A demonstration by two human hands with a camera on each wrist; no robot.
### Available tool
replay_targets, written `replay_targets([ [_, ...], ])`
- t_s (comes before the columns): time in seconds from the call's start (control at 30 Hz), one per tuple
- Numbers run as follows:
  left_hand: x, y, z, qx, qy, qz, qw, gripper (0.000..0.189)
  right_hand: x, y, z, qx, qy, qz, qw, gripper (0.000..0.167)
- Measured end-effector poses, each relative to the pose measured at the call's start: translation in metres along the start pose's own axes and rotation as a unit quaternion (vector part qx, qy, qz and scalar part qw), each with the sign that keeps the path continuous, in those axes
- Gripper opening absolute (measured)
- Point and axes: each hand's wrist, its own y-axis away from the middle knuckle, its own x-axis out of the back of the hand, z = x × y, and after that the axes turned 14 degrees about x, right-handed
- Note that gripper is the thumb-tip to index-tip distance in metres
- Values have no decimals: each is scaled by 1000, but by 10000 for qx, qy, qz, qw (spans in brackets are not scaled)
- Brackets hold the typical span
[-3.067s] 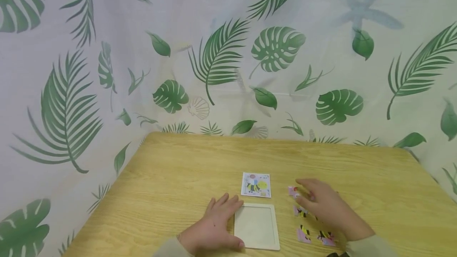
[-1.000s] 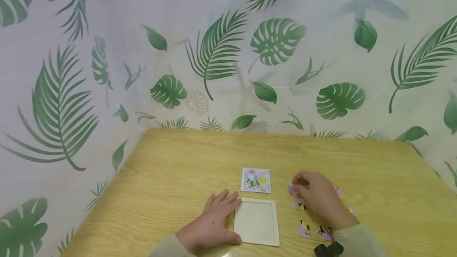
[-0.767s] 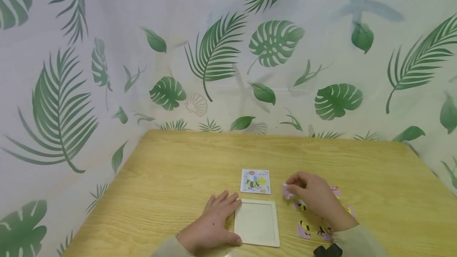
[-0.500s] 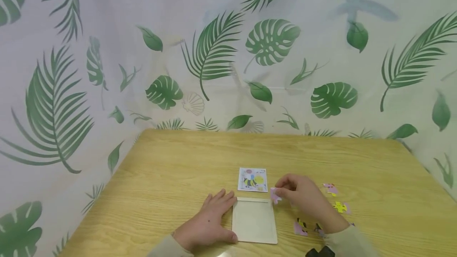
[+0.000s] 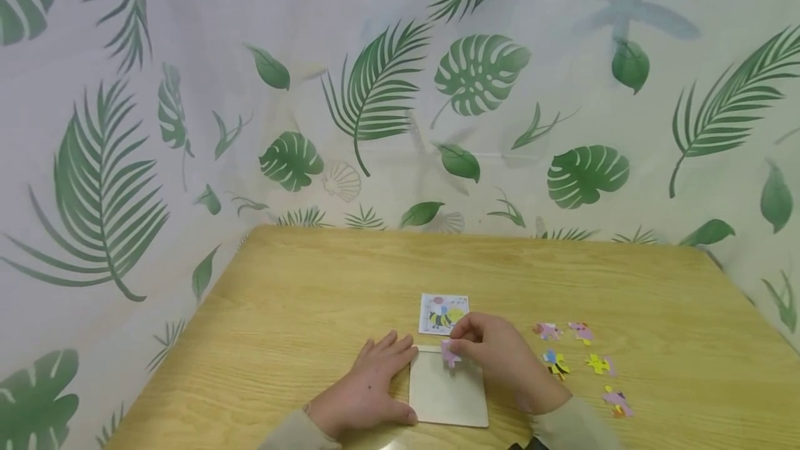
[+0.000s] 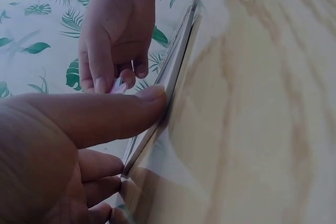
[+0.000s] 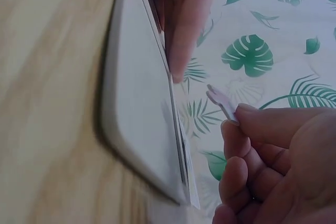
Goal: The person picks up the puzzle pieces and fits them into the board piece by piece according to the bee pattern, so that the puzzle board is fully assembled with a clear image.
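My right hand [image 5: 500, 356] pinches a pink jigsaw piece [image 5: 448, 355] between thumb and fingertips, over the upper part of the square, pale puzzle tray [image 5: 446, 398]. In the right wrist view the jigsaw piece [image 7: 222, 103] is seen nearly edge-on, its knob pointing away from the fingers. My left hand [image 5: 367, 387] lies spread along the tray's left side. Its fingertips are at the upper left corner, and in the left wrist view the thumb [image 6: 152, 95] rests at the rim. Behind the tray lies a bee picture card [image 5: 437, 314], its lower right corner covered by my right hand.
Several loose jigsaw pieces lie right of the tray, among them a yellow piece [image 5: 598, 364], a blue and black striped piece [image 5: 555, 363] and a pink piece [image 5: 581, 331]. A leaf-patterned sheet [image 5: 387, 103] hangs behind the wooden table [image 5: 325, 276].
My right hand has picked up the pink jigsaw piece from the group at the right and carried it left over the tray. My left hand stays at the tray's left side.
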Motion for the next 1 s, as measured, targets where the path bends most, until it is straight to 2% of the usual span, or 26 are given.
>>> replay_targets([
  [0.3, -1, -2, 0, 37, 56, -82, 9999, 97, -25, -10, -4, 175, 224, -89, 9996, 10],
  [0.57, -1, -3, 0, 19, 7, -7, 10000, 96, -36, -11, 0, 177, 608, -142, 9979, 11],
  [0.83, 0, -2, 0, 2, 65, -89, 9999, 94, -45, -10, 3, 639, 1316, -68, 9892, 17],
  [0.93, 0, -2, 0, -27, 39, -126, 9999, 92, -44, -8, 2, 751, 1340, -61, 9881, 17],
  [1.0, 0, -3, -1, -88, 17, -152, 9998, 89, -41, -8, 3, 822, 1144, -194, 9898, 15],
])
